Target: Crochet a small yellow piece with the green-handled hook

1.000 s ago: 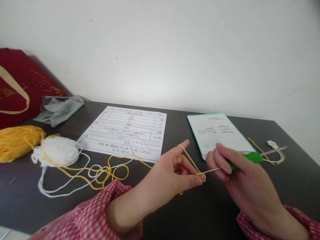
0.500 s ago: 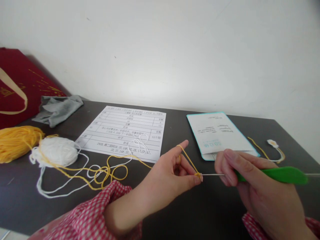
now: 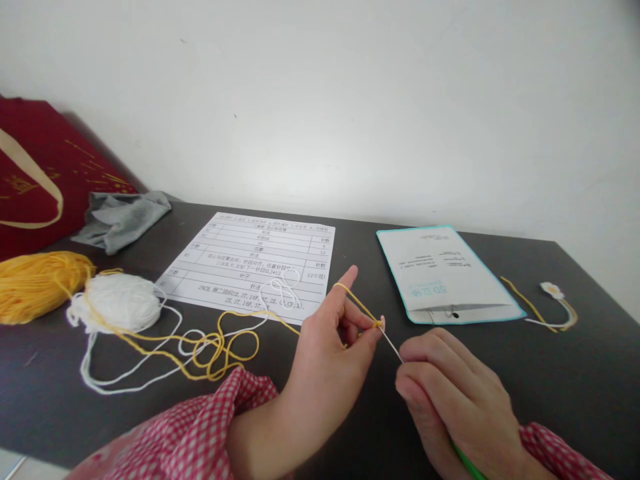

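Observation:
My left hand (image 3: 327, 350) pinches a small loop of yellow yarn (image 3: 377, 325) between thumb and finger. Its index finger is raised, and the strand runs over it down to the pinch. In my right hand (image 3: 453, 390) is a crochet hook (image 3: 466, 460) with a green handle, mostly covered by the palm. The thin metal shaft (image 3: 393, 345) slants up to the left and its tip meets the yarn at my left fingertips. How the tip sits in the loop is too small to tell. Loose yellow yarn (image 3: 220, 343) trails leftward across the table.
A yellow skein (image 3: 43, 287) and a white yarn ball (image 3: 117, 301) lie at left, by a grey cloth (image 3: 123, 220) and a red bag (image 3: 45, 167). Behind my hands are a printed sheet (image 3: 250, 257) and a white pouch (image 3: 445, 273). A small crocheted flower (image 3: 551, 290) lies right.
My right hand has turned and moved down and left, so the hook now slants instead of lying level. My left hand has shifted slightly left and up, still pinching the yarn.

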Action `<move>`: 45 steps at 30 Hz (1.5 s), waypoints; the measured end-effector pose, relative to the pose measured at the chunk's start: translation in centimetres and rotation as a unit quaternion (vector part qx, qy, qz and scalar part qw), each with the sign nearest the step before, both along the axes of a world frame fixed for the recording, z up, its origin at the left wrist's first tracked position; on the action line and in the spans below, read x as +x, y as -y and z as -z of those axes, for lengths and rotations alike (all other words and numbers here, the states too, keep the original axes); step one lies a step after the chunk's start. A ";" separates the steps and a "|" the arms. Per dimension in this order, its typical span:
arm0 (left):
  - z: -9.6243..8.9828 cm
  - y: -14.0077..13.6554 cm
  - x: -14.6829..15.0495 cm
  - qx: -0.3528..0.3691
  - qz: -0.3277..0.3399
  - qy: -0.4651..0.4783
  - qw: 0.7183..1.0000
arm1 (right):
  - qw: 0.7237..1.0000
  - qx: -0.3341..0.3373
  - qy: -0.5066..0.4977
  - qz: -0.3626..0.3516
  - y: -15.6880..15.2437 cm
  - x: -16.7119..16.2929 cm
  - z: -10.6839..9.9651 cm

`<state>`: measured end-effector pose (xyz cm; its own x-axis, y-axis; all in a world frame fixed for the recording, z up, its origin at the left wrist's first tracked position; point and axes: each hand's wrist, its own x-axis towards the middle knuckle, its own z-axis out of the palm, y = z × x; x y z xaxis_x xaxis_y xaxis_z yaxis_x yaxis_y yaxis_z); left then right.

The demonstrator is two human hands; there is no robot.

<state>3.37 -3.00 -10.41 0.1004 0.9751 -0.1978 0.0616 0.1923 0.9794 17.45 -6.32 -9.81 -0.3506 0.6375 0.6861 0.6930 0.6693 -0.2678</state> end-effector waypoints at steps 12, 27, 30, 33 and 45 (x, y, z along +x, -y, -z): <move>-0.5 0.0 -0.2 -0.051 0.012 0.102 0.993 | 0.999 0.039 -0.003 0.024 -0.9 -0.2 1.3; -2.2 -1.3 -1.7 -0.147 0.115 0.236 0.954 | 0.989 0.070 0.105 -0.080 0.3 4.0 0.3; -2.2 -1.5 -1.8 -0.139 0.117 0.222 0.958 | 0.991 0.055 0.091 -0.078 0.6 3.9 0.3; -2.2 -1.5 -1.7 -0.121 0.109 0.205 0.965 | 0.989 0.061 0.108 -0.084 0.4 4.1 0.0; -2.2 -0.5 -0.9 -0.046 0.078 0.064 0.994 | 0.981 0.088 0.128 -0.117 0.0 3.7 0.3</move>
